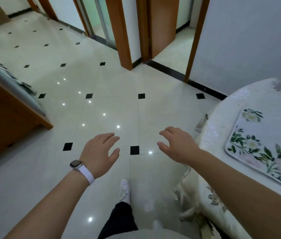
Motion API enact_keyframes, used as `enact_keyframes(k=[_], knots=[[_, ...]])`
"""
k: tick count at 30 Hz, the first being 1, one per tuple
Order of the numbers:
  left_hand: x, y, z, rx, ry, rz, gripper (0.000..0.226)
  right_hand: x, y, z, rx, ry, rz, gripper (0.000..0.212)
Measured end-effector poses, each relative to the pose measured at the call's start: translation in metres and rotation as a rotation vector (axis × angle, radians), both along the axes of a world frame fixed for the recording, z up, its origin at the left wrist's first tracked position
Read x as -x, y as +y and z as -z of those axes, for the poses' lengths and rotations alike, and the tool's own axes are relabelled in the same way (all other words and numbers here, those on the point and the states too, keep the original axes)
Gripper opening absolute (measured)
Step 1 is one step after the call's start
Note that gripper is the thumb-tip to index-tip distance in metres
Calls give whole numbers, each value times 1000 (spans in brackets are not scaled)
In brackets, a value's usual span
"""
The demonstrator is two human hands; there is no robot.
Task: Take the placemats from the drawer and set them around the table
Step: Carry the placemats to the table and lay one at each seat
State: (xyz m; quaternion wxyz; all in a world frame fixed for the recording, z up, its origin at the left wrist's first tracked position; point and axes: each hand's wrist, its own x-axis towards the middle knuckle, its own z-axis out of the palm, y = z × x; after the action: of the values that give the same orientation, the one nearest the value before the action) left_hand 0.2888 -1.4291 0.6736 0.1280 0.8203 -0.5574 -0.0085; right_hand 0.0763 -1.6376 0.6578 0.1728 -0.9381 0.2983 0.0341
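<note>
One floral placemat (263, 149) lies flat on the round table (226, 111), close to its near-left edge, its rounded corner just inside the rim. Its far-right part runs out of view. The table carries a pale flowered cloth (203, 192) that hangs down over the edge toward the floor.

My right hand (177, 145) hangs in the air just left of the table edge, near the placemat but not touching it, fingers spread and loosely curled, gripping nothing. My left hand (100, 152) is further left, well apart from the mat, also spread wide and empty, palm down over the floor. White watch (77, 165) on my left wrist.

Between and ahead of my hands: bare glossy tiled floor (101, 87) with small black diamond insets, plenty of free room forward. My white shoe (124, 188) steps onto it below the hands. Left side is bounded by a wooden cabinet (3, 114) with a grey-topped edge. Ahead, wooden door frames (119, 31) and a doorway; a plain wall (248, 40) runs behind the table on the right.
</note>
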Motion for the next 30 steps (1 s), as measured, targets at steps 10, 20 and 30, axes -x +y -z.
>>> enact_keyframes(k=[10,20,30], knots=[[-127,-152,17,102,90,291,46,-77,-67,-3,3,100,313,55],[-189,-276,20,84,142,587,48,-102,-103,-30,48,112,620,57],[-150,-388,34,9,177,830,50,-59,-146,-21,57,87,885,49]])
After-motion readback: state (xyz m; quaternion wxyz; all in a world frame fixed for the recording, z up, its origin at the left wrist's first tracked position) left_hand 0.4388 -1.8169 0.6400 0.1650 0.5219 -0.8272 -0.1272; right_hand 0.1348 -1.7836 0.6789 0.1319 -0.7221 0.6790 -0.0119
